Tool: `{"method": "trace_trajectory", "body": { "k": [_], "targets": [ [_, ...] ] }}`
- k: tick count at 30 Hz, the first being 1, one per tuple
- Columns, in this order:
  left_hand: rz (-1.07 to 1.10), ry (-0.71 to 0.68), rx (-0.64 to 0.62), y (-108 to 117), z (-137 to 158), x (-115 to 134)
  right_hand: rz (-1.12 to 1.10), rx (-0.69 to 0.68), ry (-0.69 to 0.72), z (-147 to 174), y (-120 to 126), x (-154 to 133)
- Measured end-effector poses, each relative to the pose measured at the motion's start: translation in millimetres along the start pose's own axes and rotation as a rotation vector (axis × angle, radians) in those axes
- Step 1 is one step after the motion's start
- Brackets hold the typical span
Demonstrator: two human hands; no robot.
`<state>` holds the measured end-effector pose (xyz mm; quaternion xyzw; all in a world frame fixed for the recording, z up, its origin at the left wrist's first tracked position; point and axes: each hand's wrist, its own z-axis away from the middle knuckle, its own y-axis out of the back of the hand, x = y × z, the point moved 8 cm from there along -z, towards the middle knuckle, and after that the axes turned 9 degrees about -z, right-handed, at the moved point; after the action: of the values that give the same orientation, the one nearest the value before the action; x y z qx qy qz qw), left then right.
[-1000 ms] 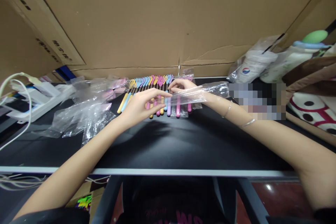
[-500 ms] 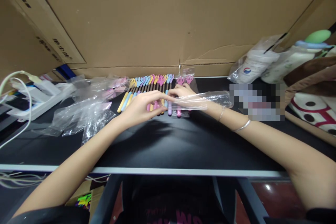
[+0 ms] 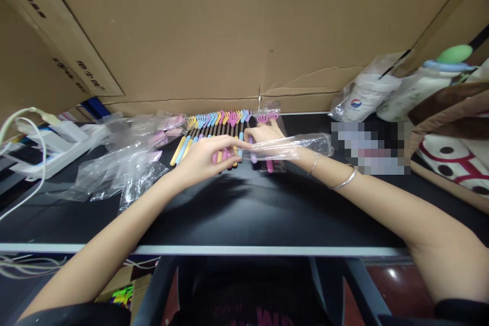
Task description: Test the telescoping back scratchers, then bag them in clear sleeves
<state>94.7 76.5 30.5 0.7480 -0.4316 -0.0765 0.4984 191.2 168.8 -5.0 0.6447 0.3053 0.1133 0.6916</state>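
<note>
A row of small back scratchers (image 3: pixel 208 135) with hand-shaped heads and pastel handles lies on the black table. My left hand (image 3: pixel 210 155) is over the row, its fingertips closed on one end of a long clear plastic bag (image 3: pixel 313 143). The bag stretches across my right wrist. At the row's right end my right hand (image 3: pixel 265 135) has its fingers curled on a lilac-handled back scratcher (image 3: pixel 254 155). Just beyond that hand lie bagged pink back scratchers (image 3: pixel 270 165), partly hidden by it.
A pile of clear bags (image 3: pixel 118 153) lies at left, beside a white power strip (image 3: pixel 57 150) with cables. At right stand a bagged white cup (image 3: pixel 361 99), a bottle (image 3: pixel 439 81) and a brown-and-white bag (image 3: pixel 451 158). Cardboard (image 3: pixel 191 30) walls the back.
My right hand has drawn the lilac-handled back scratcher a little to the right, apart from the row. My left hand keeps the plastic bag in nearly the same place.
</note>
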Motion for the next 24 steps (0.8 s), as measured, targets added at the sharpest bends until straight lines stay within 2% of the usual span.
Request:
{"method": "trace_trajectory", "body": {
  "k": [5, 9, 13, 19, 24],
  "targets": [
    [0.015, 0.012, 0.016, 2.4, -0.3, -0.7, -0.082, 0.130, -0.017, 0.0, 28.7, 15.2],
    [-0.010, 0.017, 0.004, 2.2, 0.4, -0.8, -0.333, 0.083, -0.003, 3.7, 45.5, 41.0],
    [-0.059, 0.024, 0.002, 2.0, 0.9, -2.0, -0.600, 0.040, 0.036, 20.7, 58.6, 69.7],
    [-0.077, 0.043, -0.053, -7.3, 1.8, -6.7, -0.835, 0.067, -0.105, 52.1, 56.5, 114.7],
    [-0.080, 0.063, -0.115, -19.2, 3.0, -8.4, -1.018, 0.161, -0.124, 61.9, 51.2, 122.9]
  ]
}}
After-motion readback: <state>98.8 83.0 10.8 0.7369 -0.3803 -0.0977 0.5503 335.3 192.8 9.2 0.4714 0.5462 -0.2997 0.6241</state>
